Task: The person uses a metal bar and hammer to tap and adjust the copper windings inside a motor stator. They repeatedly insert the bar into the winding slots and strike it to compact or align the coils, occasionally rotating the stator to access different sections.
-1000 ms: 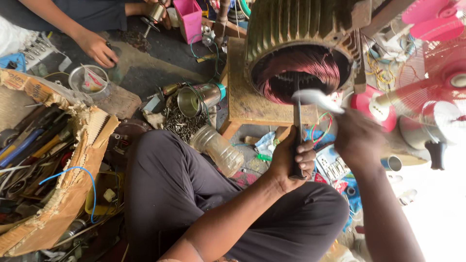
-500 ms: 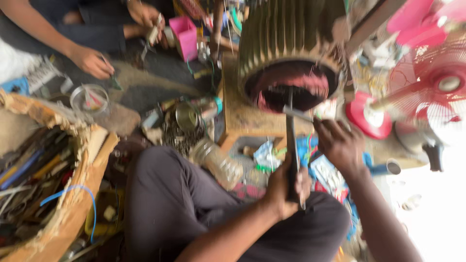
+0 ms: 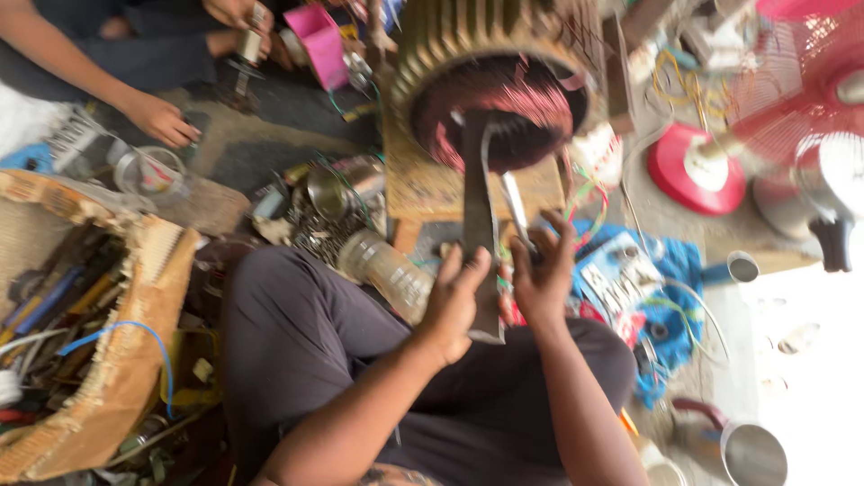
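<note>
A large finned motor stator (image 3: 490, 67) with pink-red copper windings inside lies on a wooden board (image 3: 423, 184) in front of me. My left hand (image 3: 454, 306) grips a long flat dark metal bar (image 3: 479, 216) whose far end reaches into the stator's bore. My right hand (image 3: 543, 274) sits just to the right of the bar and pinches a thin shiny metal strip (image 3: 515, 207) that also points up towards the windings. Both hands hover over my lap, close together. The view is motion-blurred.
A worn woven basket (image 3: 117, 360) full of tools stands at my left. A clear plastic bottle (image 3: 387, 270), tins and metal scrap lie near the board. Another person's hand (image 3: 162, 119) rests on the floor at upper left. A red fan (image 3: 792, 99) stands at right, and a steel cup (image 3: 751, 454) at lower right.
The view has swung right and blurred. My right hand has come down and in beside my left hand. The dark bar now reaches up into the stator's bore.
</note>
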